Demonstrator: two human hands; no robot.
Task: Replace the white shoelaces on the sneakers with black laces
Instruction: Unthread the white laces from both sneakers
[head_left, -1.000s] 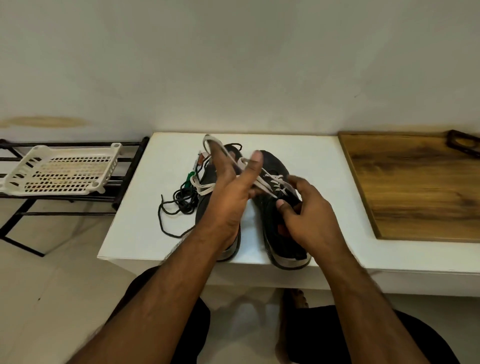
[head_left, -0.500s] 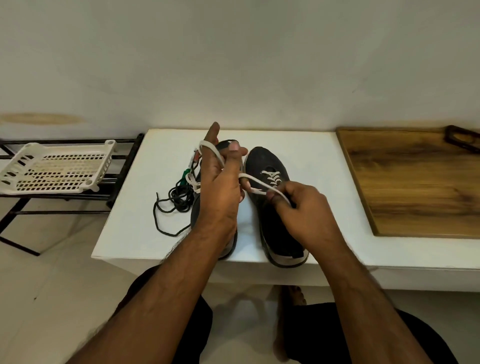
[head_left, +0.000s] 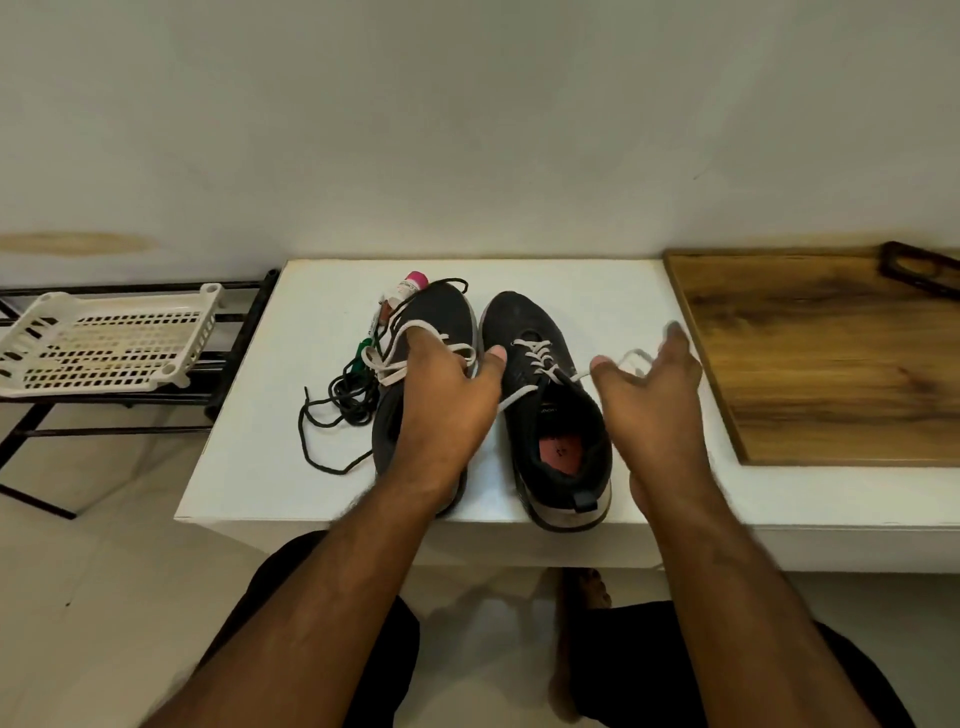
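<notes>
- The right hand hangs over the counter just right of the right sneaker. Its fingers are spread and loosely bent, and a blurred loop of the white lace lies across the fingertips, draped more than pinched; whether any finger truly grips it I cannot tell.
- From that hand the lace runs left and slightly toward the toe, down to the upper eyelets of the right sneaker, where a few crossings remain threaded. So the pull needed, as I judge it, is out to the right and away from the tongue.
- The left hand rests on the left sneaker, fingers extended, with a second white lace looped around the fingertips and trailing over that shoe's upper.
- Both sneakers lie side by side, toes pointing at the wall and heels at the counter's near edge, long axes running away from the person.
- The black laces sit in a tangled pile on the counter just left of the left sneaker, nearer the left hand, with a small pink-capped tube beyond them.
- The white lacing is only partly undone, so unthreading looks like the step in hand.
</notes>
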